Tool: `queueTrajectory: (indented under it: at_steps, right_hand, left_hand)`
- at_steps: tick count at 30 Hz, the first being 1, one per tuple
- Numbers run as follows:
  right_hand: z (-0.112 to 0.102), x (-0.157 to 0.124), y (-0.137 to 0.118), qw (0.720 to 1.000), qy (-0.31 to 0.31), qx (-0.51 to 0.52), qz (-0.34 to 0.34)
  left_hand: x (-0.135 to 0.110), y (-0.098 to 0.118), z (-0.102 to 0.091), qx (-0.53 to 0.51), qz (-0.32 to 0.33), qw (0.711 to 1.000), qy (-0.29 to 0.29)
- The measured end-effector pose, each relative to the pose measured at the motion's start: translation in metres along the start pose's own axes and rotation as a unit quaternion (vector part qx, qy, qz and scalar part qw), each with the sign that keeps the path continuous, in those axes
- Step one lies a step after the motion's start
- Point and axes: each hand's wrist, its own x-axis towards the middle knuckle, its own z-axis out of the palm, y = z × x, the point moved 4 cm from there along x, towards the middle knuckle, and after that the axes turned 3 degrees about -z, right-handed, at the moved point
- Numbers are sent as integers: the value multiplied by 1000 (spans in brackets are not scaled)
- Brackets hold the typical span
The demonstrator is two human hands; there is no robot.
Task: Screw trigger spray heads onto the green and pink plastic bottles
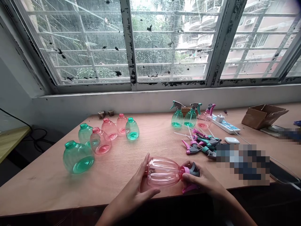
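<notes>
By the front edge of the desk (54,191), we hold the pink bottle (163,172) crosswise, sprayer (194,170) pinched in our right hand (203,179), base just beside our wide-spread left hand (138,188).

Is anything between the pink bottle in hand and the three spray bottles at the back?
Partly: loose spray heads lie between the pink bottle and the middle spray bottle and right one. Toward the left one, only white tubes poke near the path.
</notes>
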Motion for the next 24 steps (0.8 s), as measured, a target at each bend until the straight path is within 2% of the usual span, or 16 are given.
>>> queueTrajectory:
  at_steps: [13,19,24]
  right_hand:
    - [0,1,0,1000,-9,-12,-6]
    - [-1,1,1,1000,-9,-22,-1]
    - [0,0,-1,1000,-8,-13,-2]
  left_hand:
    - [-3,0,1,31,9,999,-3]
    - [-3,-2,2,24,33,999,-1]
    - [-1,-4,2,6,6,1000,-2]
